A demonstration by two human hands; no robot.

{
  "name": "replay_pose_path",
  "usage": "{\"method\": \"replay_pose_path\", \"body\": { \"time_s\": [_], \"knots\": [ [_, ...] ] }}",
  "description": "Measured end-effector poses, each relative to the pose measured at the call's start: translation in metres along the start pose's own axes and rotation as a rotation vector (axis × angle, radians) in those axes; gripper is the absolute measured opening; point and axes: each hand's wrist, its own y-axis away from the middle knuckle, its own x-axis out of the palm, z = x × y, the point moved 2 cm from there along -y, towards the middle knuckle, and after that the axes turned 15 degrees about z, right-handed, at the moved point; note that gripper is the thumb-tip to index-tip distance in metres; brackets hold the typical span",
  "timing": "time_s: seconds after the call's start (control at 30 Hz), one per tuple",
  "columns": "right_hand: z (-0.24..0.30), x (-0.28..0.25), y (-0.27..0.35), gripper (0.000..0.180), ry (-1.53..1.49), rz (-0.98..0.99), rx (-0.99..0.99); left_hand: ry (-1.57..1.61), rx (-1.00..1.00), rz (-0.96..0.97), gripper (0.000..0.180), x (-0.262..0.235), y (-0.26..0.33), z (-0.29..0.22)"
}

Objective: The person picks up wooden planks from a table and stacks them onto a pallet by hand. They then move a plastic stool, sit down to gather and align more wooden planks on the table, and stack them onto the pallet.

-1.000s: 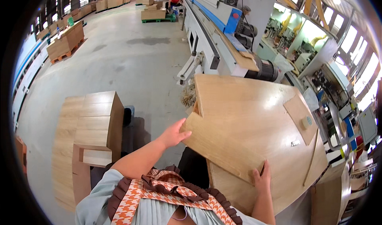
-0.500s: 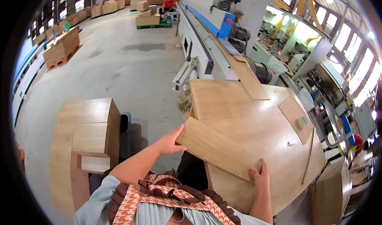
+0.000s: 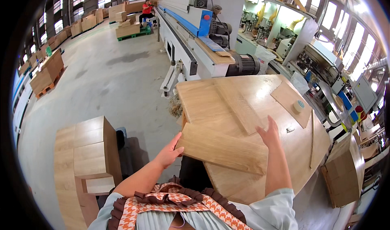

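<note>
My left hand [image 3: 167,152] is closed on the left end of a light wood-toned board [image 3: 223,149], thumb on top. That board lies slantwise along the near edge of the wooden table [image 3: 199,95], its left end sticking out past the table edge. My right hand [image 3: 270,133] is off the board, fingers spread, just beyond its right end. Close to those fingertips is the near end of a second, similar plank [image 3: 237,104], lying on the tabletop. I cannot tell whether the fingers touch it.
A thin flat panel [image 3: 290,102] with a roll of tape [image 3: 298,106] and a narrow strip [image 3: 312,138] lie at the table's right. Beyond stands a long machine [image 3: 183,47] with a motor [image 3: 245,64]. Stacked boards [image 3: 89,146] are at my left. A person in red [image 3: 147,10] sits far off.
My right hand has let go of the first board's right end and moved away from me, opening. The second plank has come off the machine onto the table. My left hand keeps its grip.
</note>
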Motion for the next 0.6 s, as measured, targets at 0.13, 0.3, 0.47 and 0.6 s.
{"method": "replay_pose_path", "body": {
  "time_s": [0.13, 0.3, 0.47, 0.6],
  "knots": [
    [0.044, 0.008, -0.05, 0.098, 0.289, 0.245, 0.183, 0.041, -0.055, -0.028, 0.062, -0.003, 0.004, 0.008],
    [0.022, 0.036, -0.088, 0.107, 0.285, 0.399, 0.248, 0.003, -0.087, -0.023, 0.061, -0.003, 0.005, 0.012],
    [0.011, 0.038, -0.096, 0.11, 0.276, 0.446, 0.181, 0.077, -0.07, -0.059, 0.06, 0.001, 0.002, 0.012],
    [-0.005, 0.025, -0.088, 0.105, 0.126, 0.487, -0.008, 0.173, -0.077, -0.052, 0.059, -0.001, -0.004, 0.01]
  ]
}}
